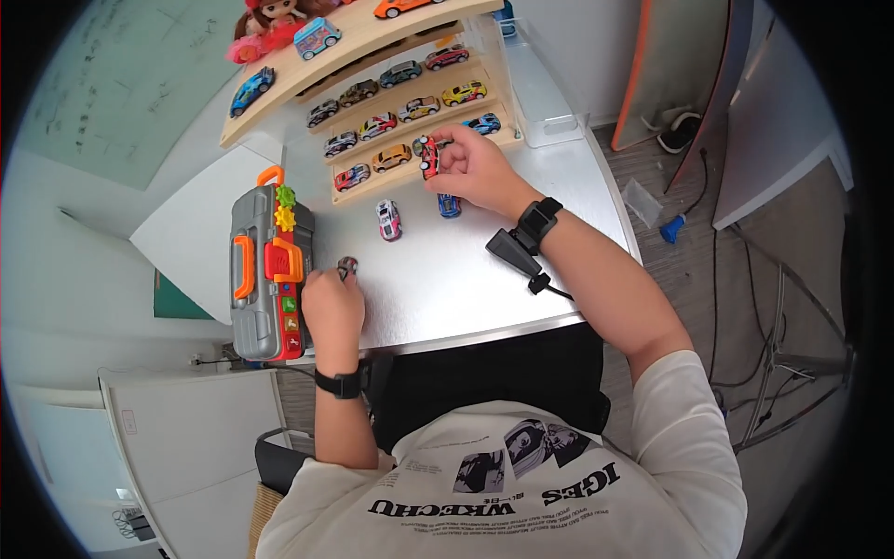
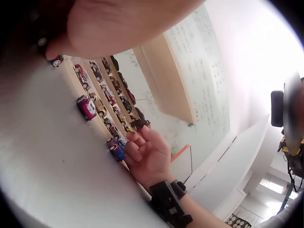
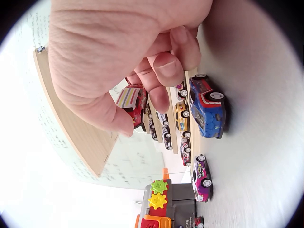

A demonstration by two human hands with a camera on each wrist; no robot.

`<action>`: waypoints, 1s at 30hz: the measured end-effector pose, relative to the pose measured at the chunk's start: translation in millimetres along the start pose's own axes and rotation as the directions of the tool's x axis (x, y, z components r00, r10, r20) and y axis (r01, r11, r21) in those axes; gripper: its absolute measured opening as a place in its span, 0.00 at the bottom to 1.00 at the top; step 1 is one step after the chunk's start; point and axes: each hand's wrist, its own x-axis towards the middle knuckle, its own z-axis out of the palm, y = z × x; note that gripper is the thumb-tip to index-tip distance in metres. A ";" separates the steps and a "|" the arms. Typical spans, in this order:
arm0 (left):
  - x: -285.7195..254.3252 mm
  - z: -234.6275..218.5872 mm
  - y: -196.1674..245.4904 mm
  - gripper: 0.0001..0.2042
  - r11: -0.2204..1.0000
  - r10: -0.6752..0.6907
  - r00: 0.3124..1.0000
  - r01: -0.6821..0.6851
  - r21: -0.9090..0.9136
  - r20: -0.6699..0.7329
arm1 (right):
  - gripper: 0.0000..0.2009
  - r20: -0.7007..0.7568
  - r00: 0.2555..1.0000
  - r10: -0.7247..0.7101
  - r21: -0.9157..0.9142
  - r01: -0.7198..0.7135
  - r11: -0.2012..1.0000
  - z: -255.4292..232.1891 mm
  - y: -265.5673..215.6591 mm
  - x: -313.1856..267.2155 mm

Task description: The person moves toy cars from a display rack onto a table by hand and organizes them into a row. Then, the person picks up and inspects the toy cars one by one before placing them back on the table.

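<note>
My right hand (image 1: 477,170) pinches a red toy car (image 1: 429,158) between thumb and fingers, in front of the lower rows of the wooden shelf. In the right wrist view, this red car (image 3: 132,102) shows a striped roof. A blue toy car (image 1: 449,205) stands on the table below that hand, and a white and pink toy car (image 1: 388,221) stands to its left. Near the front of the table, my left hand (image 1: 333,303) holds a small dark toy car (image 1: 347,266), mostly hidden by the fingers. The left wrist view shows only its wheel end (image 2: 57,61).
The tiered wooden shelf (image 1: 335,193) bears several toy cars. A grey toy toolbox (image 1: 253,321) with orange handles stands left of my left hand. On the shelf's top board (image 1: 363,35) are a doll (image 1: 277,14) and more vehicles. A transparent bin (image 1: 549,102) stands at the right.
</note>
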 end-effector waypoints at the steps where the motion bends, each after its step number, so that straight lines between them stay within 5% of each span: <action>1: 1.0 0.4 -0.3 0.10 1.000 0.002 1.000 -0.002 0.000 0.002 | 0.33 0.010 1.000 0.004 0.003 -0.004 1.000 0.1 -2.6 -0.1; 12: 73.5 18.9 34.4 0.12 0.999 0.034 0.999 -0.034 -0.019 0.035 | 0.33 0.011 1.000 -0.002 0.005 0.002 1.000 -0.2 1.4 2.2; 16: 33.8 9.7 20.2 0.11 0.997 0.017 0.999 -0.019 0.074 0.032 | 0.32 0.023 1.000 -0.008 -0.004 0.008 1.000 1.2 3.9 2.2; 22: -8.5 -4.4 -2.2 0.11 0.999 -0.025 0.999 0.027 -0.036 0.031 | 0.31 0.026 1.000 0.005 0.017 -0.006 1.000 0.9 -3.0 0.2; 30: 75.9 17.1 31.5 0.12 0.998 0.060 0.997 -0.058 -0.035 0.042 | 0.31 0.033 0.999 -0.013 -0.044 0.014 0.999 -0.4 1.3 2.7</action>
